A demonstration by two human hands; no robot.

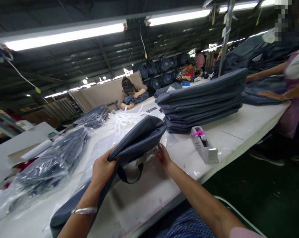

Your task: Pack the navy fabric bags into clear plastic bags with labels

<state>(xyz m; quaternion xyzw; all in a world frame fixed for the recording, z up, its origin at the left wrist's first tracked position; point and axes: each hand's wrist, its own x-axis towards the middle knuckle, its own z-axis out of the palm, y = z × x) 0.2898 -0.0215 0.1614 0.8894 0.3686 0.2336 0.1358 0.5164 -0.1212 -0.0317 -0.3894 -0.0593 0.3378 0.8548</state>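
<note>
A dark blue fabric bag [139, 137] is held tilted over the white table, with a black strap loop hanging from its underside. My left hand [103, 170] is closed on its near edge, thumb on top, and a silver bracelet circles that wrist. More of the bag runs down behind my left forearm to the lower left. Close to the bag's right end is my right hand [163, 157], palm turned toward it, with loosely bent fingers apart and nothing visible in them. Whether its fingertips touch the bag I cannot tell.
A stack of folded dark blue bags [201, 102] stands beyond my right hand, before a grey tape dispenser [204, 145]. Plastic-wrapped bags [57, 162] lie left; white strips [127, 117] lie mid-table. A co-worker's arms [271, 94] rest on fabric at right; other people work farther back.
</note>
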